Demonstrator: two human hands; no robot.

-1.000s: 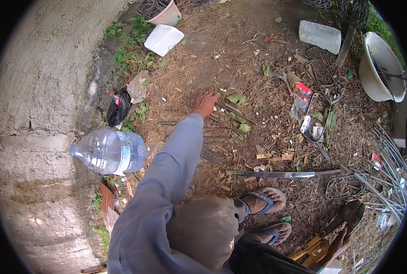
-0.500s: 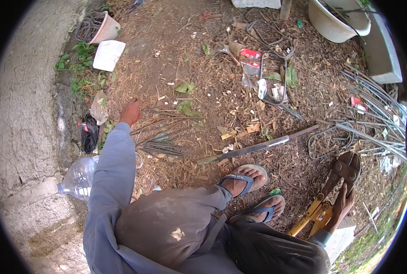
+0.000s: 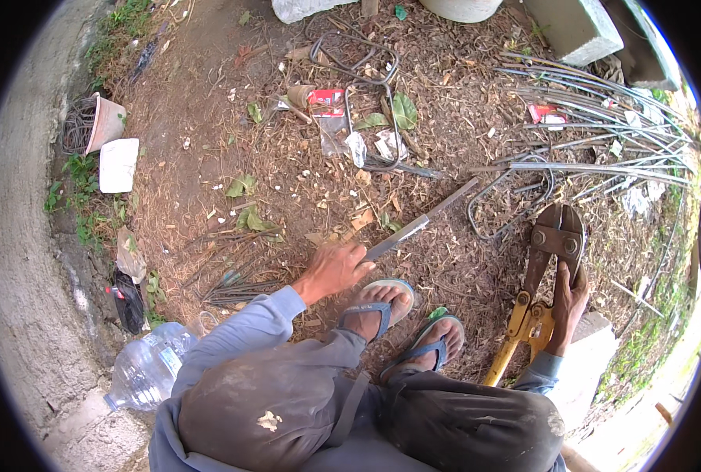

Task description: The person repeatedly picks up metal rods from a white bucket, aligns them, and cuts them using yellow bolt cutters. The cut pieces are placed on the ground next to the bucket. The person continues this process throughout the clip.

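My left hand (image 3: 331, 271) is over the near end of a flat metal bar (image 3: 413, 228) on the ground. Its fingers are curled, and what they hold, if anything, is hidden beneath. On the right, my right hand (image 3: 569, 311) grips a bolt cutter (image 3: 541, 256) with a brown metal head and yellow handles. The head points away from me, its jaws nearly together. Left of my left hand lies a bunch of thin short rods (image 3: 236, 293). A bent rod loop (image 3: 488, 230) rests beyond the cutter.
Long metal rods (image 3: 594, 167) spread at the right, near concrete blocks (image 3: 586, 39). A clear plastic bottle (image 3: 142, 370) lies against the wall (image 3: 20, 236). A tipped pink bucket (image 3: 105, 124) holds coiled wire. My sandalled feet (image 3: 429, 346) stand just below the bar.
My left hand has moved right and nearer, from beyond the short rods to the bar's near end. The view has shifted right; my right hand still holds the bolt cutter.
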